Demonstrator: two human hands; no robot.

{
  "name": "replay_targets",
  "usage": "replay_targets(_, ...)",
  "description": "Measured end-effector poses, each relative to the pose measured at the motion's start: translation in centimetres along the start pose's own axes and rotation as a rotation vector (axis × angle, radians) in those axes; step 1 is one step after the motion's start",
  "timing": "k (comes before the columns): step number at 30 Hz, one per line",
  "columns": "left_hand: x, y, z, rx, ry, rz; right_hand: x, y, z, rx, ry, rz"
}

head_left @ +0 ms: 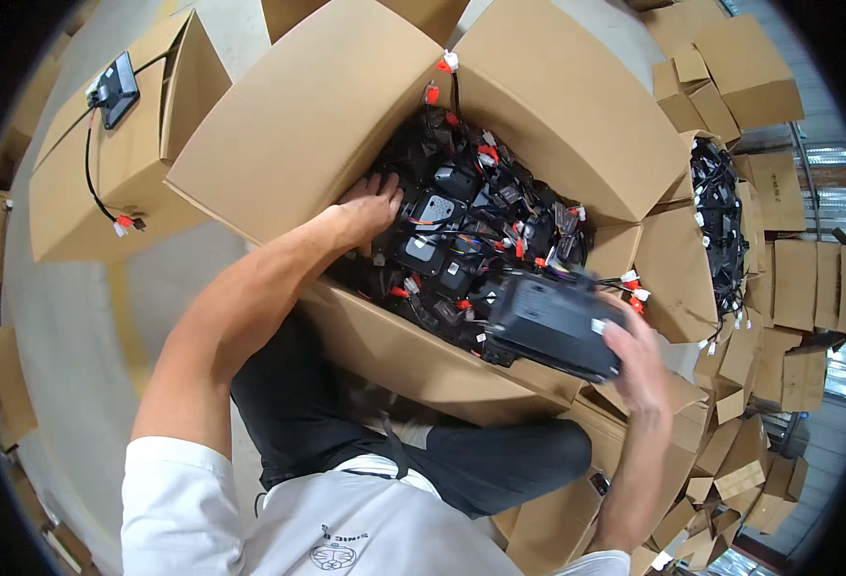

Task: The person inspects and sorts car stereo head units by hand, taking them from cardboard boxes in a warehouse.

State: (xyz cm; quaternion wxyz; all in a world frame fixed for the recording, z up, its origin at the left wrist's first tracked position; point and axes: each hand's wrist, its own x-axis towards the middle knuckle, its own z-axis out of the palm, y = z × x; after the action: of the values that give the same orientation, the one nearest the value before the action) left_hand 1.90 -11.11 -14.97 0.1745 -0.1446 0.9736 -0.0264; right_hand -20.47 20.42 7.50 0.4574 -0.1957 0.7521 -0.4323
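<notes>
We hold one black unit (553, 324) clamped in right hand (639, 360) at near rim; left hand (370, 206), fingers spread, digs in open carton (317, 115); carton mostly full, one cabled unit (116, 91) out on far-left box (106, 173)

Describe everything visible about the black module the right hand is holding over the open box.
The black module is a flat, roughly rectangular housing that looks like matte plastic, slightly motion-blurred. It lies tilted, its far end over the wired black parts in the open cardboard box, its near end above the box's front wall. The right hand grips its right end, fingers wrapped over the edge. Coloured wires with red and white connectors show at its upper right corner. The left hand does not touch it.
</notes>
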Motion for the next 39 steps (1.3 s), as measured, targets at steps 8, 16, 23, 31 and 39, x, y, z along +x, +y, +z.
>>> replay_targets(8,-0.4,-2.7,-5.5,-0.557,0.638,-0.004,12.3,8.4,14.6,0.464,-0.587,0.276)
replay_targets(16,-2.8,-2.9,-5.7,-0.572,0.586,-0.005,14.5,12.7,22.0,0.462,-0.630,0.217)
replay_targets(23,-4.3,-0.9,-6.6,-0.367,-0.292,0.162,15.0,14.1,21.6,0.154,-0.495,0.350)
replay_targets(31,-6.1,0.4,-3.5,-0.268,-0.247,0.182,15.1,15.8,23.4,0.092,-0.430,0.200)
replay_targets(39,-8.4,-0.7,-1.0,-0.044,-0.272,0.103,16.8,14.4,25.9,-0.466,-0.459,0.077)
